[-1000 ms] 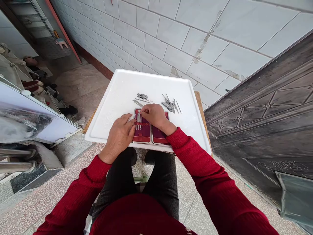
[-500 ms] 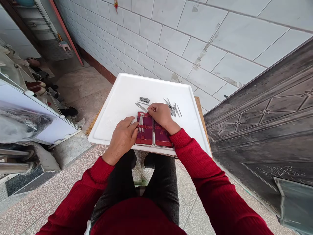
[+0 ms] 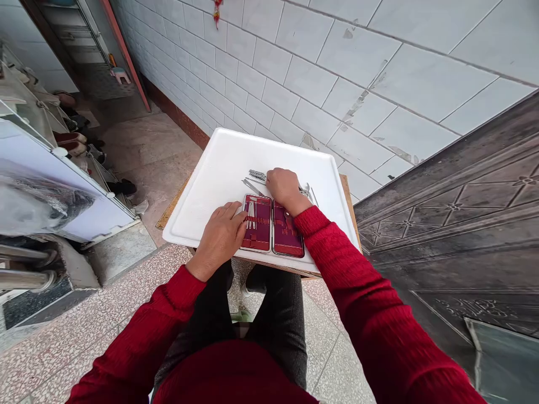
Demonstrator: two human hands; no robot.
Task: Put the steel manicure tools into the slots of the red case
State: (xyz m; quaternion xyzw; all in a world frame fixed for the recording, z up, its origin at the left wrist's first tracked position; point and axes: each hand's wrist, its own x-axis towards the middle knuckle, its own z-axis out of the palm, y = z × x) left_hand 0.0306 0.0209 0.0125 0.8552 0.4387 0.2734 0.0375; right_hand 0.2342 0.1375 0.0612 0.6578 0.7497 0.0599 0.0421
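A red and purple manicure case (image 3: 263,238) lies unfolded on a white tray (image 3: 197,191). Several slim metal tools (image 3: 251,214) sit upright under the loops of its left half. My left hand (image 3: 223,233) grips the case's left edge, thumb over the rim. Beyond the case's far edge, my right hand (image 3: 285,188) is closed, its fingertips turned down and hidden; what they hold cannot be made out. Just left of those fingers lie stacked nail clippers (image 3: 256,175) and a long metal tool (image 3: 252,187). More metal tools (image 3: 309,192) show partly behind the right hand.
The tray stands on a wooden table (image 3: 170,207), close to a tiled wall (image 3: 295,78). A dark patterned metal door (image 3: 455,207) is on the right. To the left stands a shoe rack (image 3: 80,148) with shoes, beside a pale panel (image 3: 63,174).
My right hand has moved from the case's far edge slightly away and right, toward the loose tools. My left hand stays at the case's left edge. The whole view has shifted a little.
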